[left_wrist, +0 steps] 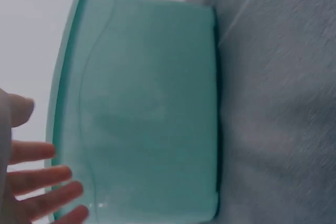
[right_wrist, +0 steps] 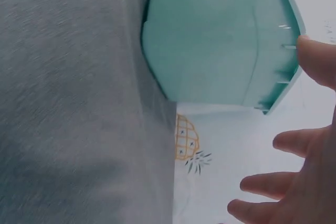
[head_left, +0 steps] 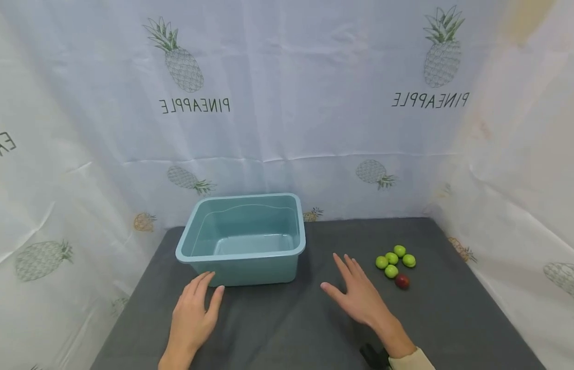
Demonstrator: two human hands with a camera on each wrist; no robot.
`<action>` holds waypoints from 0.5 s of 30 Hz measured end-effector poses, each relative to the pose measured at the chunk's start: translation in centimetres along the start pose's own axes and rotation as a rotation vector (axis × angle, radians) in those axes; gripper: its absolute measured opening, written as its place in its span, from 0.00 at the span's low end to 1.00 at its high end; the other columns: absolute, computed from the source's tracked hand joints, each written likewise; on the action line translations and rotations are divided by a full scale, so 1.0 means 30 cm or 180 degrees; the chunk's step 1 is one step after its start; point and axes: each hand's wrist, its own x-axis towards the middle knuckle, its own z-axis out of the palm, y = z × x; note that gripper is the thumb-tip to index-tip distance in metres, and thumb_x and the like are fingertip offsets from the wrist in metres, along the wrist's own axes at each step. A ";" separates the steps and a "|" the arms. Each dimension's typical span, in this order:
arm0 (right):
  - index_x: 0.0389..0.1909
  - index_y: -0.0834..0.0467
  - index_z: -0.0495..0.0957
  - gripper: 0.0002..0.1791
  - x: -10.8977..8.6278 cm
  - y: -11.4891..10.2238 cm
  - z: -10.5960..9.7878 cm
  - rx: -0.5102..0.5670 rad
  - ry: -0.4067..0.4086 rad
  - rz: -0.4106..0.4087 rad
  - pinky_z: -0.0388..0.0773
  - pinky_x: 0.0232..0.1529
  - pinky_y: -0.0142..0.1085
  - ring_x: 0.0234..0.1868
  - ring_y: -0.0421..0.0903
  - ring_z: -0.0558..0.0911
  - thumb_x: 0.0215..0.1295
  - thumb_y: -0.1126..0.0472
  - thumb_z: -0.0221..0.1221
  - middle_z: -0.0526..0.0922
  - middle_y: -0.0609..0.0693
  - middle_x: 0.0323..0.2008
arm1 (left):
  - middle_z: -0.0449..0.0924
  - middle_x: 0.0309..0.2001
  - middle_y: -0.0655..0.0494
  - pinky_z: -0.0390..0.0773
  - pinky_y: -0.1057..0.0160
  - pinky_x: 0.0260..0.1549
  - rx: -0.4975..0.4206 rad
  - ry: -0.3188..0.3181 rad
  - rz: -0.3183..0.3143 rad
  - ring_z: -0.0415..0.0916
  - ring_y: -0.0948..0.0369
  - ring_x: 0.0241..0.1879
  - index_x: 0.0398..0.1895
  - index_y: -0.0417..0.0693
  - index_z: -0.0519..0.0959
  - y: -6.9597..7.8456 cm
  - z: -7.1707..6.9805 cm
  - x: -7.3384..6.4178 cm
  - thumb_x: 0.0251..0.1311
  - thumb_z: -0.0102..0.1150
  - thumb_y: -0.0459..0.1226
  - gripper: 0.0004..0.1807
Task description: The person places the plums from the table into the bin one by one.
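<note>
A teal plastic basin stands on the dark cloth towards the back left, with nothing inside it. Just in front of its left corner is my left hand, fingers spread and holding nothing. The left wrist view shows those fingers near the basin's rim; whether they touch it I cannot tell. To the right of the basin, my right hand hovers with fingers extended and nothing in them. Beyond it lie several small green fruits and one dark red fruit, grouped together on the cloth.
A dark grey cloth covers the table. White curtains printed with pineapples hang behind it and along both sides. A black object, perhaps a strap, shows beside the right sleeve.
</note>
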 end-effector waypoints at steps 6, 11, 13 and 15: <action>0.81 0.48 0.52 0.48 0.040 -0.034 -0.010 0.0416 0.0035 -0.0025 0.54 0.66 0.70 0.78 0.65 0.53 0.68 0.28 0.52 0.52 0.61 0.79 | 0.80 0.51 0.39 0.74 0.39 0.46 -0.0250 0.0549 0.0208 0.76 0.40 0.51 0.51 0.35 0.82 -0.057 -0.018 0.054 0.61 0.65 0.31 0.16; 0.80 0.51 0.55 0.46 0.090 -0.069 -0.023 0.0730 0.0148 -0.0156 0.54 0.68 0.66 0.77 0.62 0.57 0.70 0.32 0.54 0.57 0.58 0.78 | 0.76 0.49 0.34 0.70 0.40 0.37 -0.0390 0.0940 0.0073 0.71 0.39 0.46 0.48 0.32 0.81 -0.096 -0.038 0.105 0.61 0.62 0.28 0.13; 0.80 0.52 0.56 0.44 0.112 -0.084 -0.029 0.0827 0.0186 -0.0196 0.55 0.68 0.66 0.76 0.62 0.58 0.71 0.34 0.54 0.58 0.57 0.78 | 0.74 0.48 0.32 0.68 0.39 0.35 -0.0396 0.1038 -0.0005 0.69 0.38 0.45 0.47 0.30 0.81 -0.113 -0.046 0.129 0.61 0.62 0.28 0.12; 0.79 0.52 0.57 0.43 0.135 -0.097 -0.035 0.0938 0.0195 -0.0220 0.57 0.68 0.65 0.76 0.61 0.59 0.71 0.35 0.55 0.59 0.57 0.77 | 0.73 0.49 0.31 0.67 0.39 0.37 -0.0436 0.1036 -0.0113 0.68 0.37 0.46 0.48 0.29 0.80 -0.133 -0.051 0.151 0.61 0.62 0.28 0.13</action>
